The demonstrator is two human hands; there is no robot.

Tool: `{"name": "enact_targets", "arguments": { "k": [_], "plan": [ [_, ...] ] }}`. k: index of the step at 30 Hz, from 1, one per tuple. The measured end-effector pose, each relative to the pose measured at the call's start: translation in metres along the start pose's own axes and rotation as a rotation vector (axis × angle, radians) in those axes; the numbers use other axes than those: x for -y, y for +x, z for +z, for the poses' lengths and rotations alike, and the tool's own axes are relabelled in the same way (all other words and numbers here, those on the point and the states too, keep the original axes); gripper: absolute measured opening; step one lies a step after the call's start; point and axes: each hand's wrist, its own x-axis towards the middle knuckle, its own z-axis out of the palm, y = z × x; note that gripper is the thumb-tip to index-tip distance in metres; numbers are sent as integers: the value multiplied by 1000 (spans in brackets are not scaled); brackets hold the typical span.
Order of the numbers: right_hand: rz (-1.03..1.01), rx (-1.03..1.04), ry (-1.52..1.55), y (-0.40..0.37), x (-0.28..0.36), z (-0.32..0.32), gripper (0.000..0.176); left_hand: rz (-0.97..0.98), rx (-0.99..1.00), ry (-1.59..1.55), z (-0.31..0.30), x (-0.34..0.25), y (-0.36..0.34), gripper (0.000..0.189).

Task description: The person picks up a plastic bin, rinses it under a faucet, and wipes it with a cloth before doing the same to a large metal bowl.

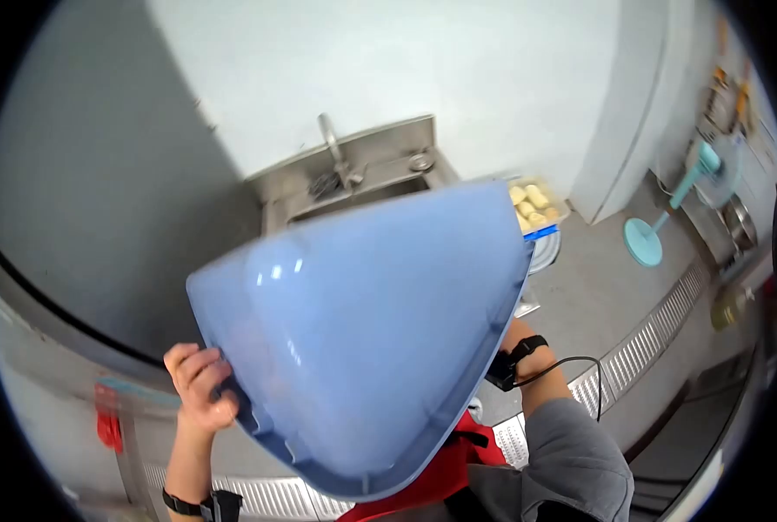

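A large blue plastic tub [380,322] is tilted up in front of me, its smooth outer side filling the middle of the head view. My left hand [201,387] has its fingers wrapped round the tub's rim at the lower left. Of my right arm, the forearm and strapped wrist show at the tub's right edge. My right hand itself is hidden behind the tub, so its fingers cannot be seen. Beyond the tub, a steel sink [271,213] with a tap [334,148] is partly covered by it.
Right of the sink sits a container [555,211] of pale yellow pieces. A turquoise stand [643,242] with a round base is on the floor farther right. Metal drain grating [653,335] crosses the floor. A grey panel [101,174] rises at left.
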Motion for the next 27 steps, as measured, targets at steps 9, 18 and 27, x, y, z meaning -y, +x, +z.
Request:
{"name": "enact_targets", "arguments": {
  "k": [9,18,27],
  "plan": [
    [-442,-69,306,-82,96,-96,56,-542,-235,-946,114,-38,39,60],
    [-797,-719,221,-393,82,-274,100,-779,-112,-1422,271,-277,278,42],
    [-552,-972,432,-542,-3,-317,86,-1305,607,-1861,428,-594,332,22]
  ]
}}
